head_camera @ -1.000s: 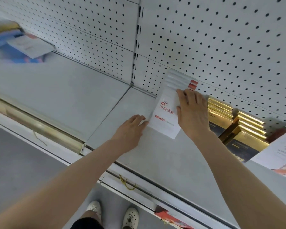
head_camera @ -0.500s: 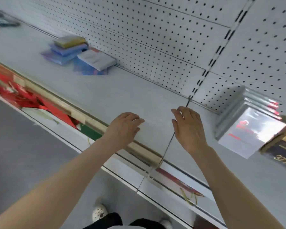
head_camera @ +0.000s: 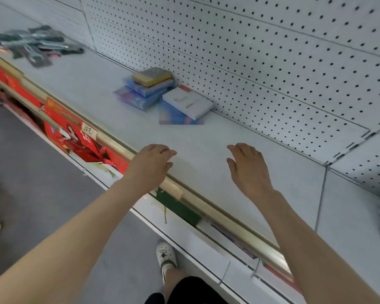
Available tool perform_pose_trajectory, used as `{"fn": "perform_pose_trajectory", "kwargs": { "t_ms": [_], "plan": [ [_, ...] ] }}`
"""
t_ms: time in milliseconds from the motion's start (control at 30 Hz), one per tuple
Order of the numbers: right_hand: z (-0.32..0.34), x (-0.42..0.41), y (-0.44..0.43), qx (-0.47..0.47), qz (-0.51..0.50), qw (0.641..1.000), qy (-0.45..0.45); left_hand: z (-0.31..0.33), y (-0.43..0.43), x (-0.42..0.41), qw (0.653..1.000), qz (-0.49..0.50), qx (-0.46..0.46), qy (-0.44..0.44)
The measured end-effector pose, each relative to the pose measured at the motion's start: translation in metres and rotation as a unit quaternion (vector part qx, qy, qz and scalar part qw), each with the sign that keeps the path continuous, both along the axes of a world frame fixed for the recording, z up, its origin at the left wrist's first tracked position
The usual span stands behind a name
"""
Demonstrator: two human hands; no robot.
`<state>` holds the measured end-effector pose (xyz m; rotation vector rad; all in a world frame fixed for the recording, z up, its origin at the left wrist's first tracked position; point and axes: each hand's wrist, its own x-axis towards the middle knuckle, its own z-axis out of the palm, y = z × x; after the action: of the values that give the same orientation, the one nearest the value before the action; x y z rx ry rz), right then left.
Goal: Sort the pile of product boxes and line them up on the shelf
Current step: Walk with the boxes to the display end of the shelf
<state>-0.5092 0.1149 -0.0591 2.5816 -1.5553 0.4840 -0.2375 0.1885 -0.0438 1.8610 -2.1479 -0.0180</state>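
A small pile of product boxes lies on the grey shelf [head_camera: 206, 145] against the pegboard: a white box [head_camera: 188, 102] on top of a blue one [head_camera: 176, 116], and to its left a yellow box [head_camera: 151, 76] stacked on blue boxes [head_camera: 140, 93]. My left hand [head_camera: 150, 165] hovers over the shelf's front edge, fingers loosely curled, holding nothing. My right hand [head_camera: 248, 166] hangs over the shelf nearer the middle, fingers relaxed and empty. Both hands are well short of the pile.
A blurred heap of dark packets [head_camera: 35, 43] lies at the shelf's far left. A gold price rail [head_camera: 217, 213] runs along the front edge, with red packaging [head_camera: 75, 137] on the shelf below. The white pegboard back wall [head_camera: 272, 62] stands behind. Grey floor at left.
My view has swung left. Both hands let go of the white boxes by the gold ones, which are out of view, and moved left along the shelf toward the blue and white pile.
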Motion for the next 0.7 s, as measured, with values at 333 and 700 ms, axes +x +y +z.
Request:
{"fn": "perform_pose_trajectory", "kwargs": {
  "t_ms": [333,700],
  "plan": [
    [0.002,0.116,-0.179,0.116,-0.001,0.993,-0.002,-0.006,-0.105,0.087,0.998,0.035,0.06,0.009],
    [-0.025,0.142,-0.176,0.066,-0.028,0.995,0.063,-0.027,-0.193,0.104,0.993,-0.021,0.11,0.035]
  ]
}}
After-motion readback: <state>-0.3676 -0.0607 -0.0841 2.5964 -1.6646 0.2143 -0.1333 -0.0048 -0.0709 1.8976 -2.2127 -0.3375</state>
